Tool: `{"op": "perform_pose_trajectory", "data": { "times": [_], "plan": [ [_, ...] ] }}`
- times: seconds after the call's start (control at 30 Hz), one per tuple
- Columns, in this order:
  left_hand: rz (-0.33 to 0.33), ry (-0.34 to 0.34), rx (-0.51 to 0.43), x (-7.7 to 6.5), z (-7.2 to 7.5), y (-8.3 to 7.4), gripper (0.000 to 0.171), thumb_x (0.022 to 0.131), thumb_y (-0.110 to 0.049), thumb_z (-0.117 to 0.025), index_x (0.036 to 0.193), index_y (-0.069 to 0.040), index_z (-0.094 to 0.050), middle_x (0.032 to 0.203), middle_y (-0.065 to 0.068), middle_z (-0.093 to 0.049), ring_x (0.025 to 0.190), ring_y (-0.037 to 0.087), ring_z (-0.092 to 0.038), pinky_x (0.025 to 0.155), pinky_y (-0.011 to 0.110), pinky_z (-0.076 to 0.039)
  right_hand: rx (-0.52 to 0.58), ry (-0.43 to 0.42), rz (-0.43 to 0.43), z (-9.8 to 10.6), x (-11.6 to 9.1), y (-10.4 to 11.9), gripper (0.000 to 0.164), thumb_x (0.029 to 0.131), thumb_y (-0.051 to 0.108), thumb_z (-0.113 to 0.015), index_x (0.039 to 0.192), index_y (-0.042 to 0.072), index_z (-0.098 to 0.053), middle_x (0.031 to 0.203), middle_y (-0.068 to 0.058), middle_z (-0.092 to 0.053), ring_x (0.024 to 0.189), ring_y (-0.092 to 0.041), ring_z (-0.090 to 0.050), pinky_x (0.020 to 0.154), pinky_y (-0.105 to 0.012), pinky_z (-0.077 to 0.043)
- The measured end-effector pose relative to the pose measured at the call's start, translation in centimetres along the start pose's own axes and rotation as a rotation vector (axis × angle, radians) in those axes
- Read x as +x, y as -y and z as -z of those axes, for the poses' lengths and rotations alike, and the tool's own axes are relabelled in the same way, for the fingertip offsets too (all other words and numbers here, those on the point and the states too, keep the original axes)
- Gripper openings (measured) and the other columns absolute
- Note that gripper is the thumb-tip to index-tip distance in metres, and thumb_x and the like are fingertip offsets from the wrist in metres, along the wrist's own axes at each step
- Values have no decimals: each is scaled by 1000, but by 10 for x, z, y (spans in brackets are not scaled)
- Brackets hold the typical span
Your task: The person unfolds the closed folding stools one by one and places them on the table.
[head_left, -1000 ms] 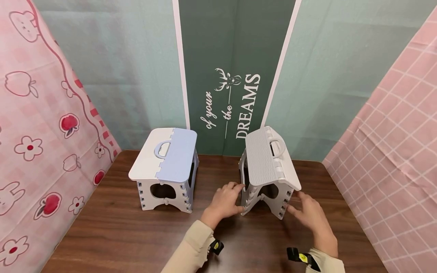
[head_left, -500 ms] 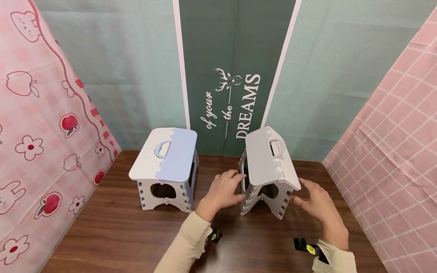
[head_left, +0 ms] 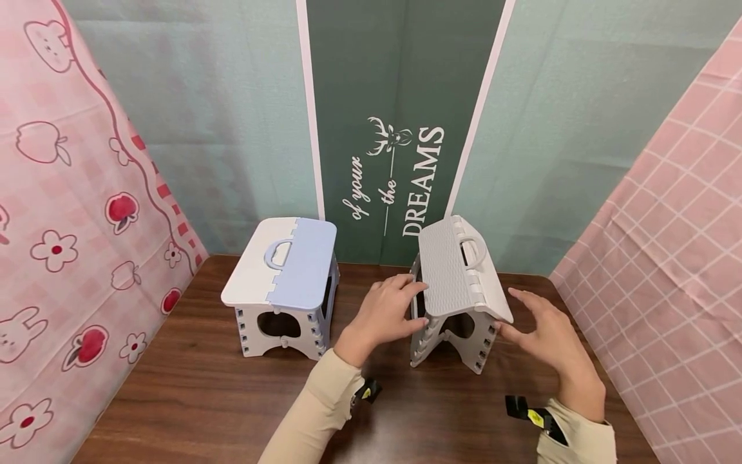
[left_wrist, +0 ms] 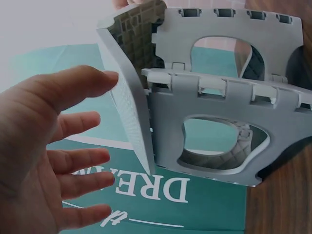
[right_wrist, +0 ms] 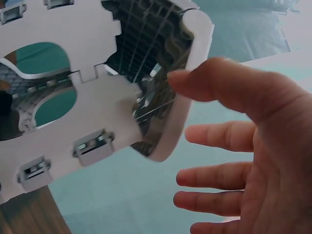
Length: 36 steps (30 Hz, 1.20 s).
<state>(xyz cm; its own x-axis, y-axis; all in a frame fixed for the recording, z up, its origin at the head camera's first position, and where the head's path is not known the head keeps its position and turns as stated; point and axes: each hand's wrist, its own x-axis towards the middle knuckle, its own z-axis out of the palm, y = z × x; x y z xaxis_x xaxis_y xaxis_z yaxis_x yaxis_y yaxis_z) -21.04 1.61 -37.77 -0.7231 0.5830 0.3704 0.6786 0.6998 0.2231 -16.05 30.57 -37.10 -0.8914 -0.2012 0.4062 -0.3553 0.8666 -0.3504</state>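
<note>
A grey-and-white folding stool (head_left: 449, 267) stands on the table partly folded, its two top panels sloping like a roof, with a carry handle (head_left: 476, 252) at the ridge. Beside its grey panel is my left hand (head_left: 382, 312), fingers extended; in the left wrist view the thumb (left_wrist: 83, 85) is right at that panel's edge. My right hand (head_left: 547, 335) is on the other side, fingers spread and loosely bent. The right wrist view has the thumb (right_wrist: 214, 80) overlapping the white panel's rim (right_wrist: 187, 97), while the other fingers lie outside it.
To the left stands a blue-and-white folding stool (head_left: 304, 264), unfolded with a flat top. Both stools are on a dark wooden table (head_left: 191, 393). A green curtain (head_left: 348, 77) hangs behind, and pink patterned cloths (head_left: 69, 258) hang at both sides.
Both hands have risen along the stool's sides toward the top panels. The right hand has also shifted outward to the right. Neither stool has visibly moved on the table.
</note>
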Motion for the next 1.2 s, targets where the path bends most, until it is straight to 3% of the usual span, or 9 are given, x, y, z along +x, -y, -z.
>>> {"op": "perform_pose_trajectory", "data": {
  "times": [0.37,0.57,0.7,0.93,1.2],
  "plan": [
    [-147,-75,-135,13,-4,-7,46,82,-39,-67,122,-16,-60,124,8,-53,112,21,-51,88,39,-43,102,-14,6,-1,11,11,60,76,26,-75,127,4,-54,123,-23,-52,111,-42,-47,84,-57,-36],
    [-167,-104,-230,19,-14,-10,41,84,-33,-65,121,-14,-61,122,7,-54,109,18,-52,91,30,-41,173,-29,20,-9,18,12,50,82,20,-68,127,5,-55,124,-22,-52,112,-40,-47,85,-56,-37],
    [-180,-121,-292,23,-20,-14,39,86,-32,-62,122,-15,-61,123,5,-53,110,15,-50,93,24,-38,228,-48,27,-16,22,11,45,84,15,-63,126,4,-55,121,-22,-52,105,-38,-49,78,-52,-38],
    [-205,-138,-264,25,-33,-15,33,88,-27,-62,119,-17,-62,122,5,-53,110,17,-49,94,26,-38,263,-92,70,-30,24,9,41,84,11,-59,123,1,-55,118,-22,-50,103,-37,-47,75,-49,-36],
    [-205,-138,-260,25,-34,-15,32,88,-26,-61,119,-18,-62,122,5,-52,109,17,-50,92,27,-40,263,-96,53,-30,23,9,41,84,12,-59,123,1,-56,118,-21,-50,103,-36,-46,75,-49,-36]
  ]
}}
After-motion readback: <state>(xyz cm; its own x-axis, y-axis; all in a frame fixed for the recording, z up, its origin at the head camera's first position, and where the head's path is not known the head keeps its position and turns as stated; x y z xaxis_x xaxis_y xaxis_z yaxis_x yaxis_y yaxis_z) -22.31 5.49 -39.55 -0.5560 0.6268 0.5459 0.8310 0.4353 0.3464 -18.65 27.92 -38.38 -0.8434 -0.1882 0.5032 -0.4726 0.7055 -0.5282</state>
